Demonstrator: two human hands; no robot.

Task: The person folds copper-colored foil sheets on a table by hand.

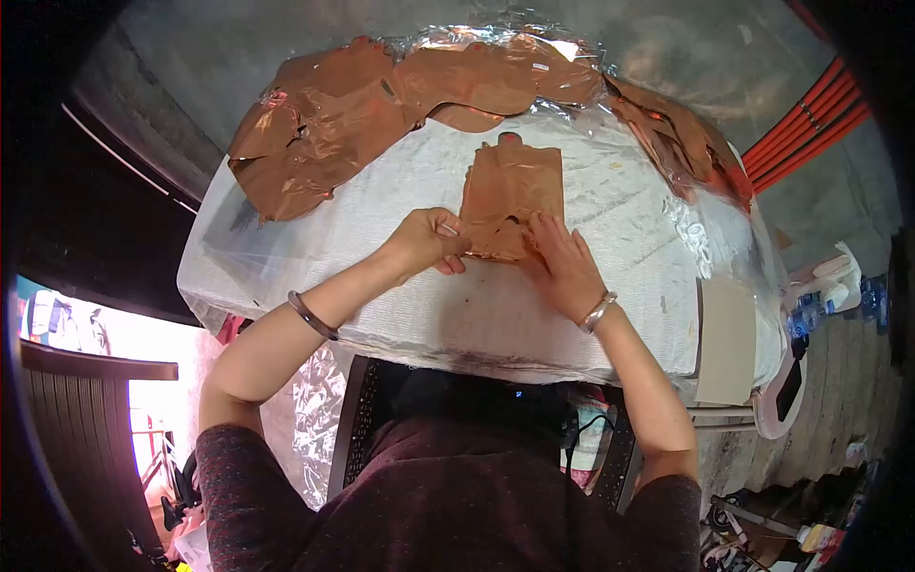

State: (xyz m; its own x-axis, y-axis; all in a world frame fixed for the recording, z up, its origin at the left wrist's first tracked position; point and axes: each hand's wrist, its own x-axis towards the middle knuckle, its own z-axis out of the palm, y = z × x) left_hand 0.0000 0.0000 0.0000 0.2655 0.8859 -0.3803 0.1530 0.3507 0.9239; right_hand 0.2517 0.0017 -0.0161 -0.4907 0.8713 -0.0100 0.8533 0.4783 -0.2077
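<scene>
A flat, brown, shiny packet (pixel 513 186) lies on the white-covered table (pixel 381 315) in front of me. It looks like a folded plastic bag, with a small dark slit near its lower edge. Its lower left corner is pinched between the thumb and fingers of my left hand (pixel 431 242), which wears a dark bangle. My right hand (pixel 562 262), with a silver bangle, rests flat with fingers stretched over the lower right part of the packet. A small dark piece with a red spot (pixel 510 139) shows at the packet's top edge.
More brown sheets or packets (pixel 334 114) lie in an arc along the table's far edge, with clear crinkled plastic (pixel 562 48) behind them. A cardboard piece (pixel 726 341) lies at the right edge. Red pipes (pixel 805 124) stand beyond, and plastic bottles (pixel 810 313) lie further right.
</scene>
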